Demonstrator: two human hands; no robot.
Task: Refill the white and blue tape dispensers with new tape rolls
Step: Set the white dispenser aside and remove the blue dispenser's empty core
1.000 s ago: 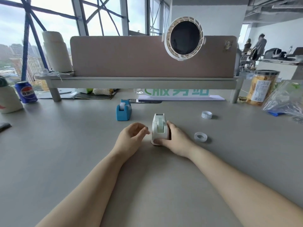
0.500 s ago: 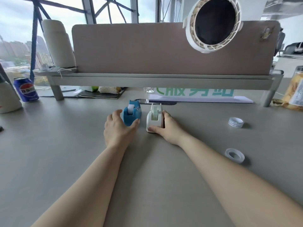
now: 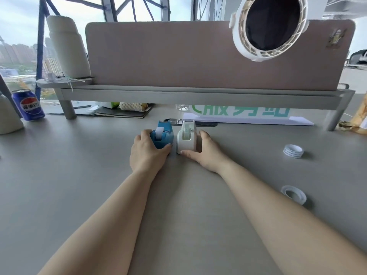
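Observation:
A blue tape dispenser [image 3: 162, 133] and a white tape dispenser [image 3: 186, 136] stand side by side on the grey desk [image 3: 69, 175], a narrow gap between them, each with a roll showing in its top. My left hand [image 3: 148, 152] wraps the near end of the blue one. My right hand [image 3: 205, 150] grips the white one from its right side and near end. Two loose tape rolls lie to the right: a white roll with blue stripes [image 3: 293, 151] and a clear roll [image 3: 293, 194] nearer to me.
A low shelf riser [image 3: 198, 94] with a pink partition spans the back. A phone [image 3: 206, 124] and a white sign lie behind the dispensers. A blue soda can [image 3: 27, 105] stands at far left, a white round fan [image 3: 272, 26] hangs top right.
My right hand has slid the white dispenser forward and left until it stands beside the blue one. My left hand has moved onto the blue dispenser and closed around it.

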